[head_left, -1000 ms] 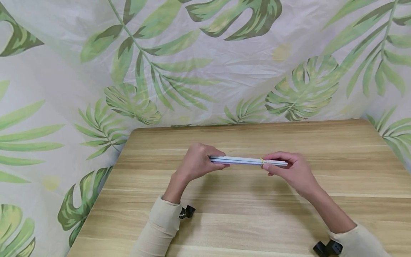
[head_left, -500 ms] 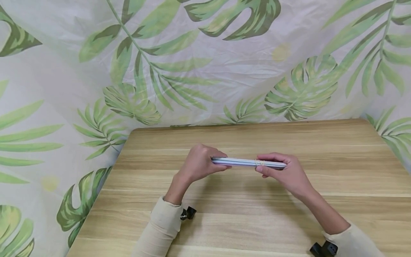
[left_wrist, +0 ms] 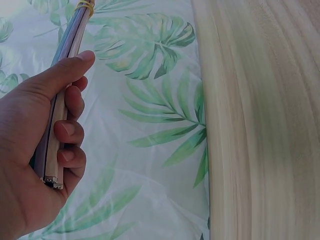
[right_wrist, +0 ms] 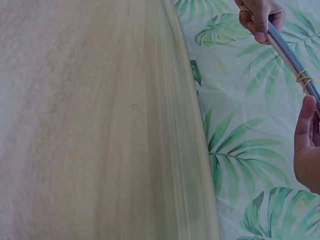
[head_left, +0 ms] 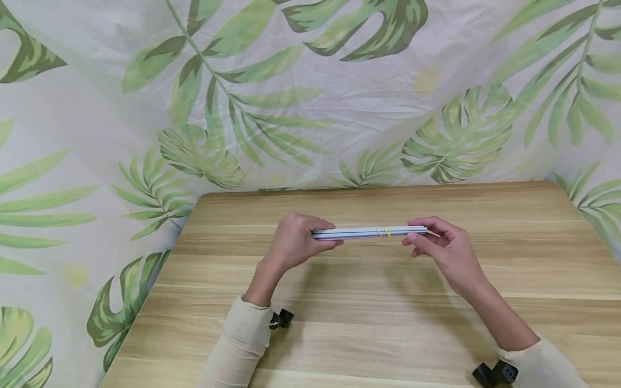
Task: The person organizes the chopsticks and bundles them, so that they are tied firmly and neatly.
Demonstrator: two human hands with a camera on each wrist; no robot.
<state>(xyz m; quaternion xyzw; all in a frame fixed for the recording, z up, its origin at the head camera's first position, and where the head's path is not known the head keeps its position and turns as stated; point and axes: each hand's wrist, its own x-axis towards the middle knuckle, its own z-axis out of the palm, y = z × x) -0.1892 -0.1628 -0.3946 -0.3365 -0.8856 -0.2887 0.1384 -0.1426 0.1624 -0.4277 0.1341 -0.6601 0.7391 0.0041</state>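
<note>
A bundle of slim, straight sticks that look like chopsticks (head_left: pixel 356 233), in white, pale blue and purple, is held level above the table. A yellow rubber band (head_left: pixel 385 231) loops round it, right of the middle. The left hand (head_left: pixel 296 240) grips the left end; in the left wrist view, its fingers curl round the squared stick ends (left_wrist: pixel 54 181). At the other end, the right hand (head_left: pixel 448 250) pinches the bundle between thumb and fingers, apart from the band. In the right wrist view, part of the right hand (right_wrist: pixel 310 150) lies beyond the frame edge.
The wooden table (head_left: pixel 368 323) lies below both hands, with their shadows on it. Behind and to the sides hangs a white cloth (head_left: pixel 368 108) printed with green leaves. A small black device (head_left: pixel 495 373) sits at the right wrist.
The rubber band has shifted left along the bundle. The right hand first moved left with the band, then back right to the bundle's end. The bundle now sits slightly higher in the head view.
</note>
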